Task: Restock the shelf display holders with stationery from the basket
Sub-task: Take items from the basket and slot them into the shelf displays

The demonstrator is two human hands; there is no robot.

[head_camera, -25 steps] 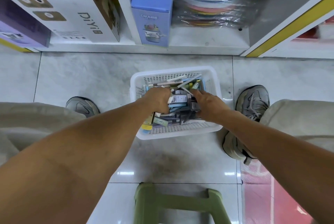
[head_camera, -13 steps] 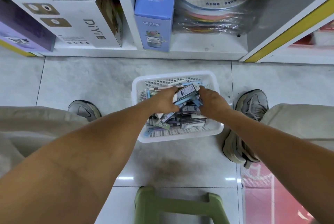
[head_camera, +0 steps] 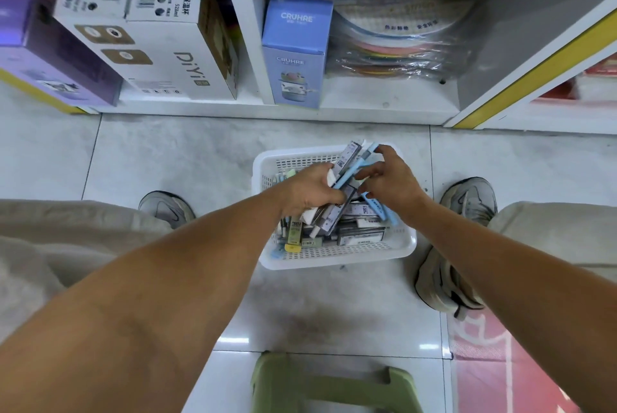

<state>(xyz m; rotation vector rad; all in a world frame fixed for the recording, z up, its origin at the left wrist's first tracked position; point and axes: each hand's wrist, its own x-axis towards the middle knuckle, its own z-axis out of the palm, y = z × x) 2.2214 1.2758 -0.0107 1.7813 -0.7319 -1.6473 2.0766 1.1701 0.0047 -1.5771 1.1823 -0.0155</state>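
Note:
A white perforated basket (head_camera: 337, 257) sits on the tiled floor between my feet, filled with loose stationery (head_camera: 359, 232): grey-labelled packs, pens and erasers. My left hand (head_camera: 309, 190) grips a bundle of stationery (head_camera: 349, 165), slim packs and a light blue pen, lifted above the basket and sticking out toward the shelf. My right hand (head_camera: 389, 179) hovers over the basket's right side with its fingers spread, fingertips touching the blue pen at the bundle. No display holders are in view.
The bottom shelf (head_camera: 384, 105) ahead holds a blue CRUHRE box (head_camera: 295, 45), a white DiYi box (head_camera: 160, 45), a purple box (head_camera: 43, 55) and wrapped coloured discs (head_camera: 400, 35). A green stool (head_camera: 330, 382) stands below. My shoes (head_camera: 450, 282) flank the basket.
My left hand has gathered a bundle of stationery and raised it out of the basket. My right hand rose with it and opened its fingers at the bundle's top.

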